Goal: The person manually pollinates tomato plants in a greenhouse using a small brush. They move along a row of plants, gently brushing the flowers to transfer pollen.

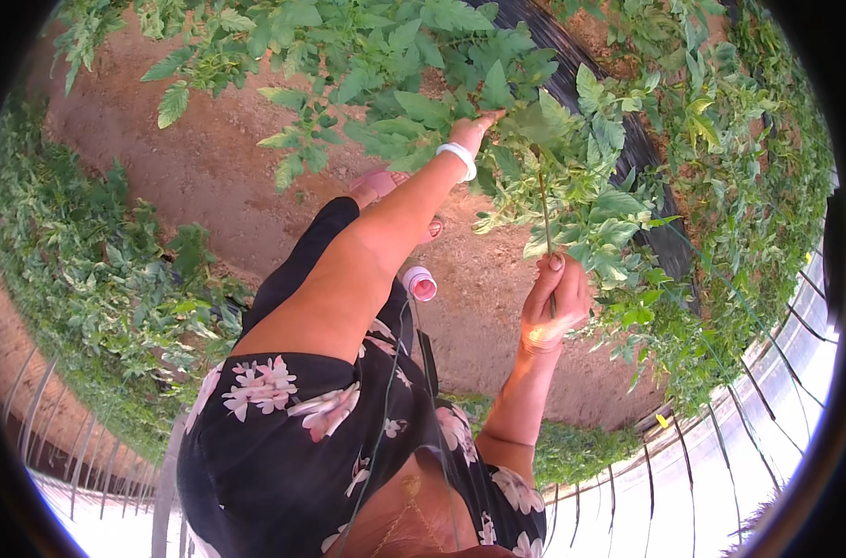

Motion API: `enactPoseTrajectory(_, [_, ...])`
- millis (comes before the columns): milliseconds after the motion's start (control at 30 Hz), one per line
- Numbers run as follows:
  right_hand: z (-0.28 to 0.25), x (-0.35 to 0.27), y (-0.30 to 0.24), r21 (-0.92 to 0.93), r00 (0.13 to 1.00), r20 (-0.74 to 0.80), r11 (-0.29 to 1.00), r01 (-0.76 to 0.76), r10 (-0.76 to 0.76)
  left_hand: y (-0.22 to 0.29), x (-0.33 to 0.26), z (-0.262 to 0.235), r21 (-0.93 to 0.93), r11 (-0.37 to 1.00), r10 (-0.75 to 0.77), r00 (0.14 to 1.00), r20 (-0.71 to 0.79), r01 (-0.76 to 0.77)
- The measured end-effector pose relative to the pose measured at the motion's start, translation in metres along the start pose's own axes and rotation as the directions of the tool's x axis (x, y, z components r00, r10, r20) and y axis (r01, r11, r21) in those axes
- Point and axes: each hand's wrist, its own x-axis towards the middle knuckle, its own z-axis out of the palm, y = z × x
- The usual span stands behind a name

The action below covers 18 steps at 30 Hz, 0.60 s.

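My right hand (558, 293) is closed around a thin brown stick (546, 209), thumb on top. The stick points up into the leaves, and its far end is blurred against a greenish patch, so its tip is hard to make out. Reaching further out, my left hand (479, 130) is among the leaves of a tomato plant (423, 107). Its visible fingers are stretched toward the stems; leaves partly cover them, and I see nothing held there. A white band (458, 160) circles the left wrist.
A small pink-and-white cup (420, 284) hangs in front of my body. Black plastic sheeting (660, 219) runs beneath the plants at the right. More plant rows (97, 270) stand at the left. Bare reddish soil (144, 121) lies between the rows.
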Motion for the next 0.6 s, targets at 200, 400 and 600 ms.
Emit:
enactPoseTrajectory(200, [0.020, 0.007, 0.014, -0.006, 0.998, -0.010, 0.998, -0.067, 0.067, -0.006, 0.014, 0.005, 0.002, 0.997, 0.083, 0.996, 0.036, -0.083])
enactPoseTrajectory(400, [0.009, 0.000, 0.002, 0.047, 0.990, -0.076, 0.992, -0.115, 0.118, -0.002, 0.012, 0.004, -0.028, 0.997, -0.068, 0.997, 0.036, 0.069])
enactPoseTrajectory(600, [-0.001, 0.014, -0.002, 0.085, 0.988, -0.135, 0.995, -0.059, 0.070, 0.000, 0.009, 0.007, -0.078, 0.994, -0.078, 0.997, 0.027, 0.080])
